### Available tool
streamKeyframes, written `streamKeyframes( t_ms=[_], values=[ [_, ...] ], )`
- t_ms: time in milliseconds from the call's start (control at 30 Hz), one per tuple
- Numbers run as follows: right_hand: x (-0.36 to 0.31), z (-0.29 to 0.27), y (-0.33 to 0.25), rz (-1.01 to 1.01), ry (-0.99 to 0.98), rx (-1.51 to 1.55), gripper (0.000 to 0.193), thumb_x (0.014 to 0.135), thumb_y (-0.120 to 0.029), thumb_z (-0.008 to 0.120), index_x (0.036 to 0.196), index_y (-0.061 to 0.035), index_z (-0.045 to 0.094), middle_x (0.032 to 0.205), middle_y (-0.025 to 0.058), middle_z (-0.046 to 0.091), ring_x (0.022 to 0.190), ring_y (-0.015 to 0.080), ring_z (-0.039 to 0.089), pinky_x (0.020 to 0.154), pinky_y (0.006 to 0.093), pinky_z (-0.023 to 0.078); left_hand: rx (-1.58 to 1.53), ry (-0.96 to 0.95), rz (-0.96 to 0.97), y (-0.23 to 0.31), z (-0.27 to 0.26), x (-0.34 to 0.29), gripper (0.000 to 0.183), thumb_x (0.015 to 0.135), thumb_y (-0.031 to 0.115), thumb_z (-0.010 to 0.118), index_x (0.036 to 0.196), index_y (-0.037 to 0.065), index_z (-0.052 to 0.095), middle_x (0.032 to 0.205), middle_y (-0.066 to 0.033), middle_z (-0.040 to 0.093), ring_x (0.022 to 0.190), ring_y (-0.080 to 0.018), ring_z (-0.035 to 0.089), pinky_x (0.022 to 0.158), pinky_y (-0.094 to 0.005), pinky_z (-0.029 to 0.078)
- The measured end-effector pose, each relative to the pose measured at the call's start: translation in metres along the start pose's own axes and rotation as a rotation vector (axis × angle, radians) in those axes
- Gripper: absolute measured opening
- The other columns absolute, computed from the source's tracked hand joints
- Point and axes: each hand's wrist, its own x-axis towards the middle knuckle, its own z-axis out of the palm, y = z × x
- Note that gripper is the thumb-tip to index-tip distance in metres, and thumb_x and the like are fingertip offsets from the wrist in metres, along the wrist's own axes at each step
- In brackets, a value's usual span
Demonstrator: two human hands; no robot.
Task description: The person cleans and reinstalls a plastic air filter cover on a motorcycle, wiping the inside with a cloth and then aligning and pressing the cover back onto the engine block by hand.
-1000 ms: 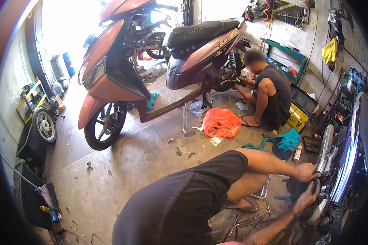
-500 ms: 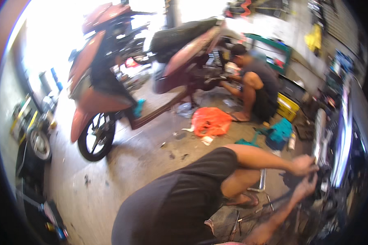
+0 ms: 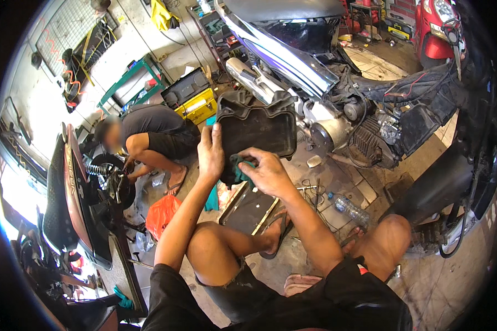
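Note:
My left hand [image 3: 211, 151] grips the left edge of a black plastic air filter housing [image 3: 262, 132], its thumb pointing up along the side. The housing is a shallow box, held up with its hollow inside facing me. My right hand [image 3: 268, 172] has its fingers closed around a bunched dark green rag [image 3: 239, 168]. That rag is against the housing's lower left corner. Just beyond stands a partly dismantled scooter [image 3: 292, 52], with its engine [image 3: 364, 132] bare of covers.
A co-worker [image 3: 154, 127] squats at the left beside another scooter [image 3: 72, 187]. On the floor lie a shallow tray [image 3: 248, 212], a clear plastic bottle [image 3: 350, 211] and an orange-red plastic bag [image 3: 163, 214]. A yellow-and-black toolbox [image 3: 199, 105] stands by the wall.
My view has swung right, toward the dismantled scooter. My hands, low at the right edge before, are now raised in mid-view with the air filter housing and the rag.

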Motion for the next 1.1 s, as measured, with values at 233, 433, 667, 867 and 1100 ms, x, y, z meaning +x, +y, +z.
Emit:
streamKeyframes(
  t_ms=[233, 433, 667, 867, 1100],
  values=[
    [0.008, -0.035, -0.017, -0.022, 0.450, 0.385, 0.024, 0.093, 0.000, 0.063, 0.117, -0.0011, 0.059, 0.099, 0.0089, 0.068, 0.084, 0.0117, 0.064, 0.073, 0.0264, 0.053, -0.139, -0.019, -0.048, -0.012, -0.006, -0.001, 0.049, 0.105, 0.044, 0.043, 0.092, -0.002, 0.050, 0.067, -0.0109, 0.040, 0.066, -0.0179, 0.037, 0.061, -0.0390, 0.038],
    [0.010, -0.055, -0.016, -0.187, 0.599, 0.068, 0.024, 0.088, -0.004, 0.068, 0.112, -0.0009, 0.064, 0.102, 0.0150, 0.066, 0.090, 0.0262, 0.065, 0.083, 0.0354, 0.051, -0.032, -0.135, 0.038, 0.014, 0.000, -0.011, 0.044, 0.105, 0.040, 0.044, 0.100, -0.002, 0.055, 0.071, -0.0166, 0.053, 0.066, -0.0230, 0.047, 0.063, -0.0400, 0.041],
    [-0.003, -0.038, -0.047, -0.294, 0.654, -0.167, 0.024, 0.089, -0.010, 0.071, 0.112, -0.0024, 0.067, 0.099, 0.0158, 0.064, 0.088, 0.0320, 0.065, 0.079, 0.0390, 0.051, 0.034, -0.212, 0.150, 0.044, 0.003, -0.022, 0.042, 0.105, 0.039, 0.047, 0.108, -0.002, 0.055, 0.082, -0.0237, 0.064, 0.074, -0.0391, 0.062, 0.071, -0.0459, 0.047],
    [-0.004, -0.033, -0.048, -0.343, 0.630, -0.371, 0.027, 0.089, -0.011, 0.070, 0.116, -0.0066, 0.070, 0.096, 0.0153, 0.062, 0.083, 0.0309, 0.064, 0.074, 0.0395, 0.052, 0.089, -0.215, 0.145, 0.049, 0.003, -0.027, 0.039, 0.104, 0.037, 0.049, 0.109, -0.001, 0.056, 0.088, -0.0243, 0.067, 0.081, -0.0398, 0.066, 0.074, -0.0457, 0.049],
    [-0.008, -0.034, -0.050, -0.101, 0.399, -0.624, 0.035, 0.089, -0.017, 0.067, 0.123, -0.0072, 0.066, 0.089, 0.0194, 0.062, 0.078, 0.0382, 0.065, 0.069, 0.0466, 0.053, 0.183, -0.208, 0.171, 0.050, 0.000, -0.027, 0.037, 0.101, 0.034, 0.055, 0.109, -0.002, 0.054, 0.089, -0.0260, 0.065, 0.080, -0.0413, 0.064, 0.072, -0.0459, 0.049]
  ],
)
